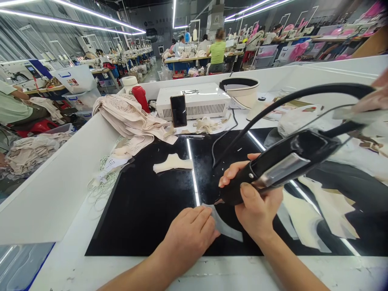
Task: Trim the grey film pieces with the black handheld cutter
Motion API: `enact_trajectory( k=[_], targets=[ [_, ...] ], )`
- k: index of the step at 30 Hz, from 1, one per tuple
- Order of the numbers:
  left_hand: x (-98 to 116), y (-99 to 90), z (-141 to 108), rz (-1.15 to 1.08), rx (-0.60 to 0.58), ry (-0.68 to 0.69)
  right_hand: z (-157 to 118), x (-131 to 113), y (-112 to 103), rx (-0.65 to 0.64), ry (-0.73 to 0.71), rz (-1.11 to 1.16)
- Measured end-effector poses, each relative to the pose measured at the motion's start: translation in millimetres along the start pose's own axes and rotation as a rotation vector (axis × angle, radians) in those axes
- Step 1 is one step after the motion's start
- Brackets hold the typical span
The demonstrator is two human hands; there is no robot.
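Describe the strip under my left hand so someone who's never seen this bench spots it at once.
On the white bench lies a large glossy black sheet. Near the middle of its front edge, your left hand rests on a curved, pale grey strip. It is the only piece under a hand, and grey, unlike the cream piece lying farther back.
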State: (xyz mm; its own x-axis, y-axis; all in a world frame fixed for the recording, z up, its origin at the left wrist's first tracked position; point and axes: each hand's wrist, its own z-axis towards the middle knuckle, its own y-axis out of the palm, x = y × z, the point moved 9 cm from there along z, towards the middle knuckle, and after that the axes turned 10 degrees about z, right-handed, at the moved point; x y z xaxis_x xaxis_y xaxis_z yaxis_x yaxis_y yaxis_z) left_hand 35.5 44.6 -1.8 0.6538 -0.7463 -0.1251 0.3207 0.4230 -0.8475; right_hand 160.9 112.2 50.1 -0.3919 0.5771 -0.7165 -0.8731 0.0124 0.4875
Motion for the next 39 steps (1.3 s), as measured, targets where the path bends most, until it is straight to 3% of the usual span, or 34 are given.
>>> enact_trajectory(
  k=[39],
  targets=[
    [2, -0.2, -2, 0.03, 0.051, -0.011, -4, 10, 8, -0.002, 0.029, 0.049]
  ],
)
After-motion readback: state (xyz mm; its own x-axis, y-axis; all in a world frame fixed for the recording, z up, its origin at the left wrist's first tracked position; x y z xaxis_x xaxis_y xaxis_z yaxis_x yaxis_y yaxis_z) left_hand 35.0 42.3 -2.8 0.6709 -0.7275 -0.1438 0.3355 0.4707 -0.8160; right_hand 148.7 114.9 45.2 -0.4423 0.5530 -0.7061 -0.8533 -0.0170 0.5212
